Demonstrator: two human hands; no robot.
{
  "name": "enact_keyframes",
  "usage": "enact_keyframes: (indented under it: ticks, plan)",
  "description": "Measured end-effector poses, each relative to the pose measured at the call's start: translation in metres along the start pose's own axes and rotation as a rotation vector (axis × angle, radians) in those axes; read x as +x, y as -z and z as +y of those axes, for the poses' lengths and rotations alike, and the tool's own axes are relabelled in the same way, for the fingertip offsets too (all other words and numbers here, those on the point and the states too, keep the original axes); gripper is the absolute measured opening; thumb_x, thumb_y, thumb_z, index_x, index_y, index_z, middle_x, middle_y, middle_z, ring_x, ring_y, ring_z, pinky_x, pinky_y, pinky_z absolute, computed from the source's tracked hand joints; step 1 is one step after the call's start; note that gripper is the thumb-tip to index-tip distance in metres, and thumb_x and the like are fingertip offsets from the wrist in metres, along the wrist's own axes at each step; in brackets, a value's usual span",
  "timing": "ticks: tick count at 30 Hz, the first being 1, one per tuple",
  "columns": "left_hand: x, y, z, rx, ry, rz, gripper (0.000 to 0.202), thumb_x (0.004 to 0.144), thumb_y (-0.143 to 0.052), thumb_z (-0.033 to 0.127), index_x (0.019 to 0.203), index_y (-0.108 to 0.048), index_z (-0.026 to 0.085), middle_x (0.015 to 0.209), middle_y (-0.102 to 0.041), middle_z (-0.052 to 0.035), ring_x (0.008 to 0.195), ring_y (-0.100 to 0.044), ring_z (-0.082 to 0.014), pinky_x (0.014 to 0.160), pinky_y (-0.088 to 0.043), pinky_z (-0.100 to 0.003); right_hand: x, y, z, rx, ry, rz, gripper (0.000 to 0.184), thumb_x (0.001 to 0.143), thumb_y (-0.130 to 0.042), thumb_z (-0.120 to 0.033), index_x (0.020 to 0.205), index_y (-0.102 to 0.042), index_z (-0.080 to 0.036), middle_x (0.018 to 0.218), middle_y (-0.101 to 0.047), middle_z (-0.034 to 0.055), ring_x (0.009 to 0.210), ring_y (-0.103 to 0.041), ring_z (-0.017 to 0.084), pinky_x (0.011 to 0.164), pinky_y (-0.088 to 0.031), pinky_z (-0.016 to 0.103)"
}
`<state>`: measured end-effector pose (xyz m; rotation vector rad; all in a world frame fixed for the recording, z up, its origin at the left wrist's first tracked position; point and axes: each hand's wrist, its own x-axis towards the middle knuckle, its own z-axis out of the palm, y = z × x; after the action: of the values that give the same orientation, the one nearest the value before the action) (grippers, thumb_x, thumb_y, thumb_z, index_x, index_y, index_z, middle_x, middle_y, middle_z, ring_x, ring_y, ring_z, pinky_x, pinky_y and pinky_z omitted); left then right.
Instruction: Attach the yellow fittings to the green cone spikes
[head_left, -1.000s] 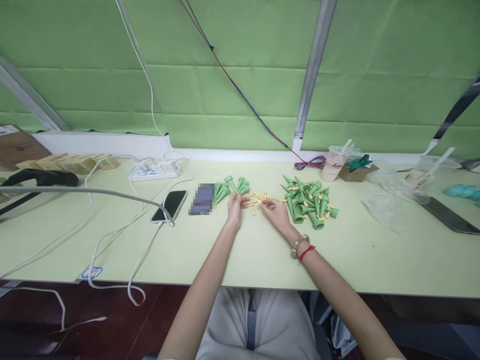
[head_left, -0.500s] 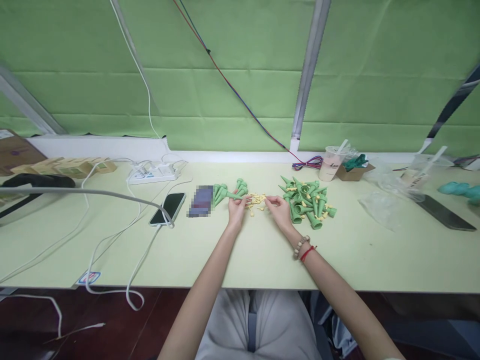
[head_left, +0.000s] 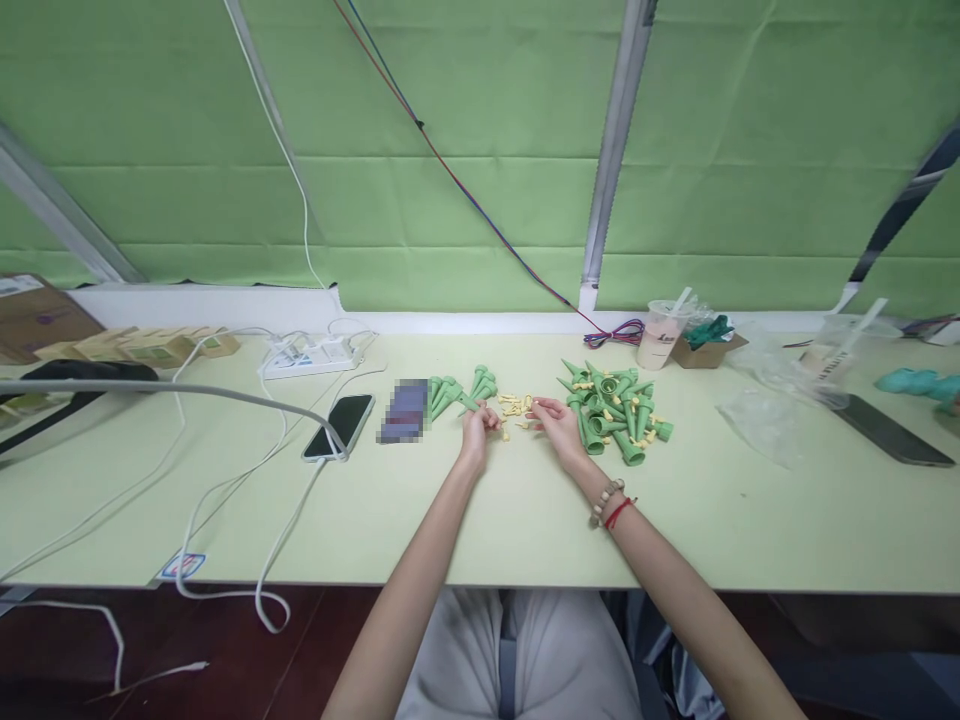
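Note:
My left hand (head_left: 478, 425) is closed around the base of a green plastic cone (head_left: 466, 402) that points up and left. My right hand (head_left: 553, 420) rests on the table with its fingers curled in a pinch next to a scatter of small yellow pieces (head_left: 513, 406); what it pinches is too small to make out. A small group of green cones (head_left: 448, 390) lies just left of my left hand. A larger heap of green cones (head_left: 616, 414), some with yellow bits on them, lies to the right of my right hand.
A phone (head_left: 339, 426) on a white cable and a blurred dark card (head_left: 404, 410) lie left of the cones. A power strip (head_left: 309, 352) sits further back. A drink cup (head_left: 661, 333), a small cardboard box (head_left: 702, 347) and clear plastic bags (head_left: 765, 410) are at the right.
My left hand has tilted its green cone down toward the left group of cones. My right hand has stayed by the yellow pieces. The view has shifted slightly.

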<state>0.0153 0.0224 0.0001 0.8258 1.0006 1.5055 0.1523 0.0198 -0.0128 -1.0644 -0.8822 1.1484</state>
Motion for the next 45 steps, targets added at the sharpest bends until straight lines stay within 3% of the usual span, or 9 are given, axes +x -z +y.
enact_keyframes:
  ticks: [3, 6, 10, 16, 22, 28, 32, 38, 45]
  plan:
    - [-0.003, -0.002, 0.004, -0.002, 0.051, -0.022, 0.021, 0.074, -0.047, 0.036, 0.067, -0.032, 0.022, 0.043, -0.040, 0.0064, 0.038, -0.035, -0.0092, 0.044, -0.028, -0.022, 0.000, 0.000, -0.002, 0.037, -0.022, -0.024, 0.031, 0.064, -0.071, -0.034, 0.088, -0.066, -0.017, 0.089, -0.070, 0.0061, 0.072, -0.067, 0.014, 0.051, -0.052, 0.020]
    - [-0.006, -0.002, 0.007, 0.011, 0.134, -0.059, 0.046, 0.077, -0.039, 0.066, 0.068, -0.034, 0.022, 0.049, -0.049, 0.0024, 0.039, -0.041, -0.0101, 0.043, -0.028, -0.023, -0.002, 0.002, -0.003, 0.077, -0.016, -0.065, 0.036, 0.062, -0.072, -0.040, 0.091, -0.067, -0.019, 0.103, -0.066, 0.0057, 0.074, -0.065, 0.013, 0.055, -0.054, 0.021]
    - [-0.008, -0.002, 0.006, 0.056, 0.159, -0.145, 0.071, 0.069, -0.013, 0.087, 0.062, -0.037, 0.020, 0.052, -0.049, -0.0006, 0.043, -0.046, -0.0109, 0.044, -0.031, -0.023, -0.007, 0.001, -0.007, 0.113, -0.019, -0.134, 0.044, 0.057, -0.077, -0.043, 0.093, -0.067, -0.019, 0.095, -0.066, 0.0036, 0.077, -0.066, 0.014, 0.066, -0.055, 0.024]
    - [-0.007, -0.006, 0.005, 0.044, -0.042, -0.076, 0.063, 0.073, -0.036, 0.080, 0.055, -0.036, 0.019, 0.051, -0.039, 0.0027, 0.045, -0.035, -0.0079, 0.045, -0.028, -0.022, -0.010, 0.003, -0.013, 0.063, -0.045, -0.119, 0.047, 0.054, -0.082, -0.039, 0.094, -0.069, -0.018, 0.090, -0.070, 0.0054, 0.082, -0.066, 0.016, 0.067, -0.052, 0.024]
    - [-0.010, -0.010, 0.003, 0.019, -0.130, -0.162, 0.053, 0.069, -0.057, 0.071, 0.076, -0.054, 0.018, 0.051, -0.041, 0.0054, 0.050, -0.042, -0.0092, 0.053, -0.036, -0.023, -0.009, 0.005, -0.018, 0.089, 0.017, -0.122, 0.045, 0.049, -0.084, -0.037, 0.087, -0.072, -0.017, 0.097, -0.073, 0.0091, 0.092, -0.067, 0.020, 0.081, -0.052, 0.031]
    - [-0.011, -0.013, -0.003, 0.016, -0.073, -0.300, 0.049, 0.068, -0.065, 0.063, 0.085, -0.054, 0.018, 0.055, -0.052, 0.0023, 0.054, -0.053, -0.0123, 0.054, -0.042, -0.025, -0.008, 0.005, -0.022, -0.002, 0.134, -0.142, 0.045, 0.055, -0.079, -0.050, 0.084, -0.073, -0.015, 0.088, -0.075, 0.0093, 0.073, -0.069, 0.019, 0.072, -0.057, 0.034]
    - [-0.011, -0.015, -0.004, 0.000, -0.030, -0.240, 0.046, 0.065, -0.073, 0.053, 0.088, -0.053, 0.018, 0.078, -0.062, -0.0034, 0.064, -0.061, -0.0143, 0.057, -0.047, -0.026, -0.005, 0.006, -0.020, -0.003, 0.199, -0.096, 0.045, 0.060, -0.075, -0.055, 0.080, -0.072, -0.014, 0.070, -0.073, 0.0074, 0.062, -0.069, 0.019, 0.068, -0.059, 0.037]
    - [-0.015, -0.017, -0.001, -0.066, 0.000, -0.176, 0.046, 0.064, -0.079, 0.035, 0.096, -0.050, 0.019, 0.081, -0.067, -0.0016, 0.065, -0.066, -0.0140, 0.073, -0.054, -0.032, -0.004, 0.006, -0.018, -0.067, 0.301, -0.132, 0.036, 0.061, -0.077, -0.045, 0.083, -0.073, -0.017, 0.088, -0.075, 0.0092, 0.080, -0.071, 0.022, 0.080, -0.058, 0.038]
    - [-0.015, -0.016, 0.001, -0.088, 0.043, -0.132, 0.054, 0.056, -0.085, 0.022, 0.101, -0.055, 0.017, 0.084, -0.069, -0.0019, 0.070, -0.069, -0.0133, 0.080, -0.053, -0.031, -0.004, 0.009, -0.019, -0.140, 0.370, -0.138, 0.028, 0.069, -0.071, -0.038, 0.088, -0.073, -0.018, 0.088, -0.075, 0.0078, 0.080, -0.071, 0.022, 0.076, -0.057, 0.035]
